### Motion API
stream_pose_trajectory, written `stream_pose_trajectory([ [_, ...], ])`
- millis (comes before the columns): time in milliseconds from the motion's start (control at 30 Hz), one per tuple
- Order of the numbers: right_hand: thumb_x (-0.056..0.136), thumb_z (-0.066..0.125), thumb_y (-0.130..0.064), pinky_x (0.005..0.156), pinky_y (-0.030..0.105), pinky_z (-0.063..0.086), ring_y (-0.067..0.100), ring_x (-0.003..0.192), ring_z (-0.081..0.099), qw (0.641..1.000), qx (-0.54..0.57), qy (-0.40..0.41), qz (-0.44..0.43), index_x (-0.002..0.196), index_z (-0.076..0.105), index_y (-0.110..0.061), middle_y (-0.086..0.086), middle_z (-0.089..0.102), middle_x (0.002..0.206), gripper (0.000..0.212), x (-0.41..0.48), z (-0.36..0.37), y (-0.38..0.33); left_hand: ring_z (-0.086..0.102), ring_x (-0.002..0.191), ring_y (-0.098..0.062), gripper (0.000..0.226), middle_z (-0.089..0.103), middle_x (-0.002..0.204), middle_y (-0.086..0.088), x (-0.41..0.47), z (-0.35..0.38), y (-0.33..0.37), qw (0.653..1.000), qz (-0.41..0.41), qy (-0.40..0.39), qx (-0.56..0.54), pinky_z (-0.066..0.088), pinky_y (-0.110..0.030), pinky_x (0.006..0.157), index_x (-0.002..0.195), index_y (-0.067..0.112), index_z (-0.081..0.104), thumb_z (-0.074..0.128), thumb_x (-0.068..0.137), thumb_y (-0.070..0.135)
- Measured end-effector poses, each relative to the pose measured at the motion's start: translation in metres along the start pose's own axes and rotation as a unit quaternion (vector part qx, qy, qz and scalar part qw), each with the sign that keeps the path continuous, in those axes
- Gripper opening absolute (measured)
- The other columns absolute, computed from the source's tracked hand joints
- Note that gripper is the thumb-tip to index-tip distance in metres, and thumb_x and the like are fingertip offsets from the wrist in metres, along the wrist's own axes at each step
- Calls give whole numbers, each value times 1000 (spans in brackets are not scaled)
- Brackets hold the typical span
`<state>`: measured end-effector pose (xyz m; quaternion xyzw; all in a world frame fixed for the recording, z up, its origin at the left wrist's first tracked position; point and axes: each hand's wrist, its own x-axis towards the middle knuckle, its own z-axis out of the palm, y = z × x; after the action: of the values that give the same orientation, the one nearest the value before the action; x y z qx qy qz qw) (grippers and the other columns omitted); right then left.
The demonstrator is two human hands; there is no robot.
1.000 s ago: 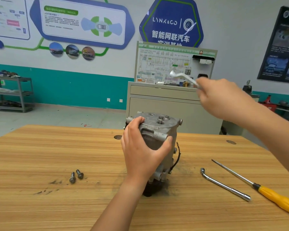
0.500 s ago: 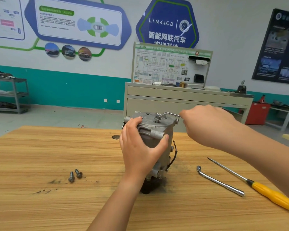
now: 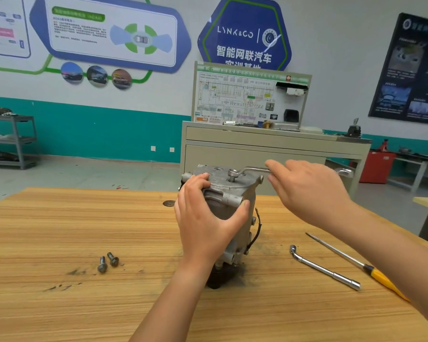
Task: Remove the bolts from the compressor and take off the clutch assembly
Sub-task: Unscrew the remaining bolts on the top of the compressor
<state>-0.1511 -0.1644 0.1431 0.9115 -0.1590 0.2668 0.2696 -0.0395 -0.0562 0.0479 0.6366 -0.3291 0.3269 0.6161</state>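
**Operator:** Where does the work stand?

**Guide:** The grey cast-metal compressor [image 3: 232, 193] stands on end at the middle of the pale wooden table [image 3: 59, 230]. Your left hand [image 3: 203, 218] grips its upper body, with the fingers over the top edge and the thumb round the near side. Your right hand [image 3: 307, 191] holds the handle of the bright steel L-shaped socket wrench [image 3: 251, 171], which passes between finger and thumb. The socket end sits down over a bolt [image 3: 232, 179] on the top face.

**Operator:** What is done?

**Guide:** Two dark loose bolts [image 3: 108, 261] lie side by side on the table, well to the left of the compressor. Judge these as removed. The bolt under the socket is in its hole, so treat it as the step in hand.

**Operator:** What is left?

**Guide:** You cannot tell how many fasteners the top face carries beyond this one, because your left hand covers part of it. The black round part [image 3: 220, 277] at the base is taken to be the clutch assembly. It is on the compressor and bears on the table, and its removal is not begun. A spare angled socket wrench [image 3: 324, 267] and a yellow-handled screwdriver [image 3: 381, 277] lie on the table to the right. They are untouched, and lie near one another but apart.
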Motion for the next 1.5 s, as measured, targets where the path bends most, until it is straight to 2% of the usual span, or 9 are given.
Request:
stream_pose_trajectory([
  [67,99,23,-36,92,42,35,20,107,50,997,53,-54,-1,133,41,-21,0,57,112,41,18,15,12,47,114,-19,67,47,119,9,1,1,-1,1000,5,5,0,43,-50,92,111,10,49,61,65,57],
  [133,100,22,-36,107,54,17,15,127,34,993,85,-85,-6,138,35,-24,-5,47,134,42,41,28,18,47,115,-21,67,47,119,7,1,3,-1,1000,8,10,2,44,-51,92,110,8,49,61,65,56],
  [267,101,27,-31,98,44,37,19,127,39,985,94,-112,-93,137,38,-25,-5,44,140,38,93,37,11,49,115,-27,65,48,120,7,1,4,-3,1000,19,21,-5,45,-52,89,108,8,50,63,65,54],
  [400,99,31,-23,68,33,43,29,95,58,985,65,-45,-151,111,51,-11,5,61,110,26,118,45,-4,50,114,-27,65,48,121,6,1,3,-4,999,27,26,6,46,-52,88,107,8,50,63,65,55],
  [600,101,29,-24,69,42,47,35,79,60,925,357,98,82,111,46,-3,16,61,85,29,117,26,3,48,118,-26,67,46,122,7,-1,1,-2,1000,15,9,2,44,-52,92,110,7,49,62,66,55],
  [733,100,31,-23,47,31,32,24,56,49,973,226,47,11,123,40,-18,3,49,64,26,66,-3,8,46,120,-24,68,47,123,5,-1,0,-1,1000,8,4,5,42,-52,94,111,7,49,61,66,57],
  [933,97,35,-23,42,26,24,17,53,38,999,36,-33,-16,133,23,-38,-6,38,59,40,1,-17,0,46,119,-22,66,47,124,5,-1,0,1,1000,-5,1,4,42,-51,94,111,10,48,60,65,57],
  [1233,88,44,-5,40,26,19,13,46,25,996,-63,-58,-19,134,35,-25,-4,29,58,51,14,-26,-17,46,119,-20,64,48,124,8,-2,0,1,1000,-6,-1,12,41,-50,96,110,12,49,59,66,58],
  [1500,87,54,-18,37,20,12,17,36,26,987,-137,-67,45,103,55,-17,1,29,50,16,-4,-33,-41,45,116,-19,64,48,123,7,-3,2,2,1000,-6,7,-1,42,-47,95,110,10,49,59,66,55],
])
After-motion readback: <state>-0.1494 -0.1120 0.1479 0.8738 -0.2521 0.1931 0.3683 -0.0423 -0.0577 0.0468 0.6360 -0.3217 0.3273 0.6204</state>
